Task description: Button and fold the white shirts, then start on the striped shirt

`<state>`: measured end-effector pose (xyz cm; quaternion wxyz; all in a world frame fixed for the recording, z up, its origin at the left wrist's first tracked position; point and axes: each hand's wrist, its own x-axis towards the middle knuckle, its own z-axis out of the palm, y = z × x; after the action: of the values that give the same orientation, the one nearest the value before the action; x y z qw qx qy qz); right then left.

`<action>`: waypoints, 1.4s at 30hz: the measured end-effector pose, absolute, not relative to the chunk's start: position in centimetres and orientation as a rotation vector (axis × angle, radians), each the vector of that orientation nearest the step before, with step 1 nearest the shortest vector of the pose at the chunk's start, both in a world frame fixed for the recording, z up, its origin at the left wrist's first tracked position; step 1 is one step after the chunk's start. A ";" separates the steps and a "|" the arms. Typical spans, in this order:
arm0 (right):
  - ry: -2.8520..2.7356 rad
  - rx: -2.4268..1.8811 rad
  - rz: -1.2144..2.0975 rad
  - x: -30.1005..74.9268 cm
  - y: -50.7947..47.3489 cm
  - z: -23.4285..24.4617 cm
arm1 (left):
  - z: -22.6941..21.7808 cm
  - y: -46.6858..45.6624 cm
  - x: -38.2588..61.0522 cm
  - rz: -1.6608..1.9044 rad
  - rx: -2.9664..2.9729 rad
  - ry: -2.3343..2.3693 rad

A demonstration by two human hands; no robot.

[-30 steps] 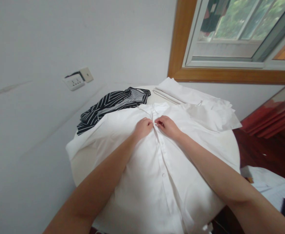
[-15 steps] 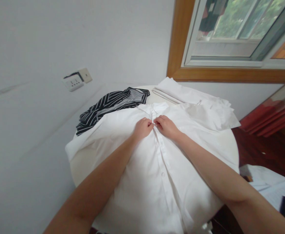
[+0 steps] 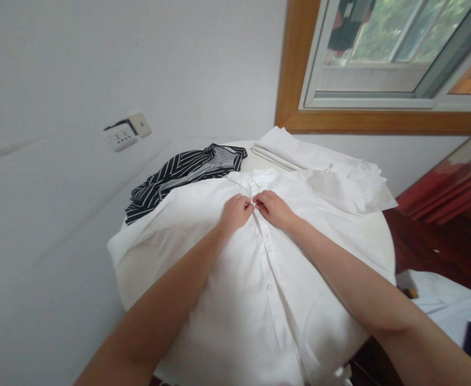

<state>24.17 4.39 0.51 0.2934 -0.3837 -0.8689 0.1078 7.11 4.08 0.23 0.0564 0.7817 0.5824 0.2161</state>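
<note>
A white button-up shirt (image 3: 235,300) lies spread front side up, its collar at the far end. My left hand (image 3: 237,210) pinches the button strip just below the collar from the left. From the right, my right hand (image 3: 273,208) grips the same spot, fingertips almost touching the left ones. The small piece between the fingertips is hidden. Lower down the strip a white button (image 3: 269,288) shows, and the two front edges part towards the hem.
The shirt covers much of a round cream table (image 3: 382,236). Behind it lie a black-and-white striped garment (image 3: 187,166) and folded white clothes (image 3: 311,153). A wall socket (image 3: 120,135) and a wood-framed window (image 3: 287,120) are beyond. Papers (image 3: 456,308) sit at the lower right.
Almost nothing differs. Both hands stay pinched at the same spot on the shirt front, and the view shifts very slightly.
</note>
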 end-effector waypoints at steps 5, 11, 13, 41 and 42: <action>-2.170 -1.109 0.473 24.1 4.5 0.2 | 0.2 3.7 7.1 0.673 2.412 1.761; -2.034 -1.266 0.554 23.7 4.8 0.2 | 0.2 3.7 7.2 0.685 2.399 1.777; -2.082 -1.297 0.442 23.6 4.8 0.2 | 0.1 3.7 7.2 0.705 2.365 1.766; -2.097 -1.337 0.426 23.4 4.9 0.0 | 1.3 2.4 7.3 0.806 2.398 1.801; -2.044 -1.341 0.438 23.4 4.8 0.0 | 1.3 2.5 7.3 0.874 2.387 1.798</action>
<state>23.40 4.78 -0.01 0.3231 -0.5111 -0.7788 0.1670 7.27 2.47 1.27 0.0141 0.7666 0.5774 0.2806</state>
